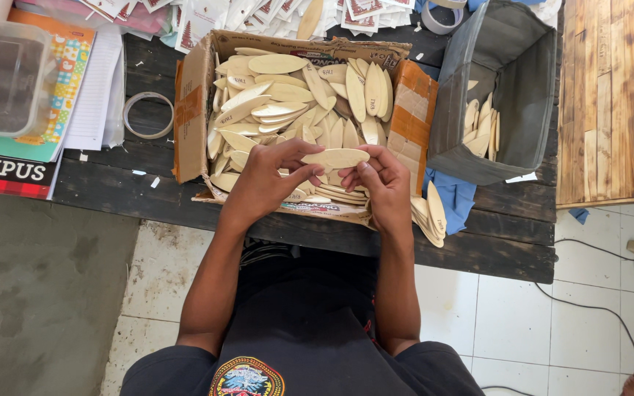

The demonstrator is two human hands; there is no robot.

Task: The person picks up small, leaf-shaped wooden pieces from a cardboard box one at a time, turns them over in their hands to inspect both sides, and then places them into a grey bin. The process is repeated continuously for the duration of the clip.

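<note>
Both forearms bare, extending from the lower frame toward 12 o'clock and converging slightly at the wrists. Left hand [266,180]: back of hand facing the camera, wrist straight, fingers curled toward 3 o'clock, fingertips pinched closed at the level of the thumb. Right hand [381,180]: back and thumb side visible, wrist bent slightly inward, fingers curled toward 9 o'clock, thumb on top, closed in a pinch. The two hands sit near each other at the same height, fingertips facing, not touching one another. Elbows bent, upper arms close to the torso at 6 o'clock.
</note>
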